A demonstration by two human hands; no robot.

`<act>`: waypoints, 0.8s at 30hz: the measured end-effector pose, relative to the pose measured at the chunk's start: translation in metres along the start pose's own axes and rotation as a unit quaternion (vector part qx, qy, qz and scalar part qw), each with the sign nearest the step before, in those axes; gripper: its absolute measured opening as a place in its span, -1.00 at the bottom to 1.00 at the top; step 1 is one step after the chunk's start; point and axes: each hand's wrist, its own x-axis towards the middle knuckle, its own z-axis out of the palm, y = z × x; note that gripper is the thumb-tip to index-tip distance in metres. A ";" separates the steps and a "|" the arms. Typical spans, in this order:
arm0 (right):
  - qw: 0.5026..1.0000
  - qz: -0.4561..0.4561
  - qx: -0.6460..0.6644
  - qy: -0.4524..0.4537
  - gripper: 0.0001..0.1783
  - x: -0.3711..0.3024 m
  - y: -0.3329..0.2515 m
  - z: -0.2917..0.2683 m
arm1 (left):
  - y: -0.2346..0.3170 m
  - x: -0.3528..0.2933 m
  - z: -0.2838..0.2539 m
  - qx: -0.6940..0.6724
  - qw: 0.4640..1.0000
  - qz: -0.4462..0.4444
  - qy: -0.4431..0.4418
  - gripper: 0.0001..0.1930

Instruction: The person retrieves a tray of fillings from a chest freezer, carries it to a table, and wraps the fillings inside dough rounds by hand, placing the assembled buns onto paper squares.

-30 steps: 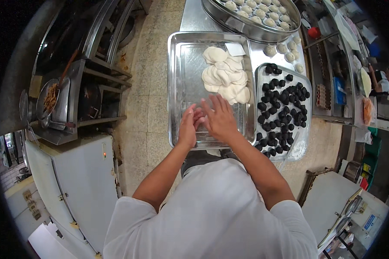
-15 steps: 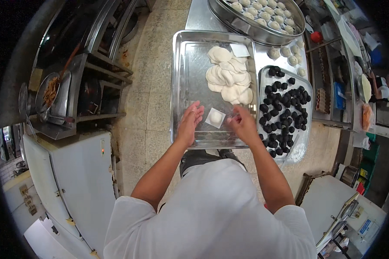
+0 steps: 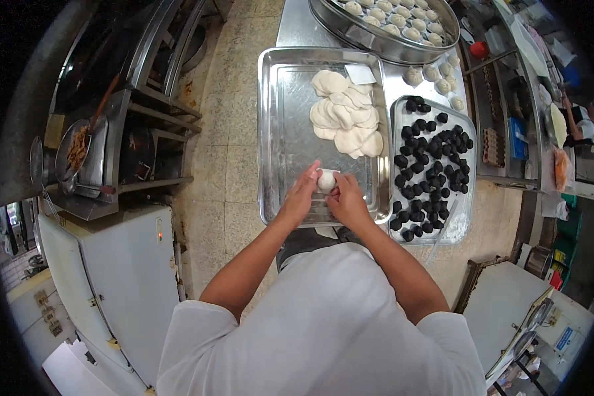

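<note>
A round white dough bun [image 3: 326,182] is held over the near part of a large metal tray [image 3: 284,119], with a white paper square just behind it. My left hand [image 3: 299,196] presses against the bun's left side, its fingers pointing forward. On the other side my right hand [image 3: 348,199] closes on the bun with curled fingers. Flat dough rounds [image 3: 350,115] lie overlapped in the tray beyond my hands. Behind them sits a stack of white paper squares [image 3: 360,74].
To the right stands a smaller tray [image 3: 459,221] full of black filling balls [image 3: 435,168], with a thin stick-like tool at its near end. A round metal steamer [image 3: 389,46] of buns is at the back, more buns [image 3: 435,76] beside it. A stove shelf [image 3: 158,119] stands left.
My hands have come together from either side of the bun and now hold it between them. Bun and paper, flat on the tray before, are now between my fingers.
</note>
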 end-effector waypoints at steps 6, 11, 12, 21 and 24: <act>0.999 -0.028 -0.026 -0.001 -0.40 0.012 -0.011 0.003 | 0.012 -0.001 -0.008 0.075 0.997 0.011 0.014 -0.44; 0.983 -0.012 -0.160 -0.086 -0.44 0.016 -0.047 -0.005 | 0.038 0.015 -0.038 0.276 0.959 0.063 -0.009 -0.46; 0.983 -0.025 -0.154 -0.096 -0.44 0.017 -0.043 -0.007 | 0.041 0.027 -0.038 0.274 0.956 0.099 -0.015 -0.47; 0.940 -0.074 -0.308 -0.125 -0.54 -0.003 -0.016 -0.050 | 0.068 0.098 -0.010 0.274 0.928 0.240 0.081 -0.48; 0.950 -0.044 -0.279 -0.132 -0.57 -0.018 -0.017 -0.073 | 0.067 0.133 -0.005 0.293 0.923 0.230 0.101 -0.47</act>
